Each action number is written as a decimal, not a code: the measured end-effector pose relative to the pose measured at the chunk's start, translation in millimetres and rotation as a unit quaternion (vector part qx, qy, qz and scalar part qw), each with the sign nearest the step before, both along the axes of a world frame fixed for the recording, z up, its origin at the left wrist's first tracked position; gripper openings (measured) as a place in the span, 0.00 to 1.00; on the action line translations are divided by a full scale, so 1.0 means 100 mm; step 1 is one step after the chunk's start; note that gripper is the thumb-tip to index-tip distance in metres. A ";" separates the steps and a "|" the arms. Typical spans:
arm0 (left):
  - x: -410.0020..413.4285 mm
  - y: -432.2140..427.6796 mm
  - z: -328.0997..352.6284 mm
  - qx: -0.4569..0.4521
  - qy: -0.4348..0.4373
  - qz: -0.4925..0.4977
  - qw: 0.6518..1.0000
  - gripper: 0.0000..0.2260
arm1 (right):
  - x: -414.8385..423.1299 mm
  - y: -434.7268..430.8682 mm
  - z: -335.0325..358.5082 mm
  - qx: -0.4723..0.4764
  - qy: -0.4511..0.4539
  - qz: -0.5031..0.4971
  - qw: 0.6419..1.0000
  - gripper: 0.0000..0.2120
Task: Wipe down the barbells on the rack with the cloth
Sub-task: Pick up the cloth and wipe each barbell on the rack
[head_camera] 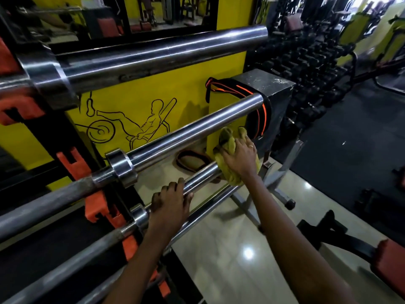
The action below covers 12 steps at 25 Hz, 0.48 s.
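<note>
One cloth [226,137] wraps the barbell [200,179] end under fingers [226,155] of right hand [241,160].

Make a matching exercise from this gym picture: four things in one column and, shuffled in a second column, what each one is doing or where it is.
Column one
1. left hand
2. right hand
3. cloth
4. black-and-orange belt

Column two
a. yellow-green, bunched over the end of the third barbell from the top
b. hangs behind the bar ends, against the yellow wall
c. grips the bare steel sleeve near its collar
d. holds the cloth on the bar end

Pairs: 1-c, 2-d, 3-a, 4-b
</note>
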State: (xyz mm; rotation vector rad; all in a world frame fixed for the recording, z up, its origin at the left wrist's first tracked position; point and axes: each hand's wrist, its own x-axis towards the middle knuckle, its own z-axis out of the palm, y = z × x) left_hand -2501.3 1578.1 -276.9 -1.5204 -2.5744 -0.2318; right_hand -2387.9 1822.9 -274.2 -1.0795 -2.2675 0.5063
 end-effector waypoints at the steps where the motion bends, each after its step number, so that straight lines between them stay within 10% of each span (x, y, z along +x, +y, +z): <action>1: 0.00 0.00 -0.01 -0.005 0.003 -0.001 1.000 0.22 | 0.04 0.00 -0.01 0.017 -0.042 0.032 0.998 0.32; 7: -0.01 0.00 -0.03 -0.014 0.025 -0.002 1.000 0.23 | 0.07 0.31 -0.11 -0.079 0.096 -0.078 0.989 0.29; 12: 0.02 0.02 -0.03 -0.019 0.025 0.006 0.999 0.22 | -0.05 0.00 -0.02 -0.385 0.408 -0.200 0.803 0.22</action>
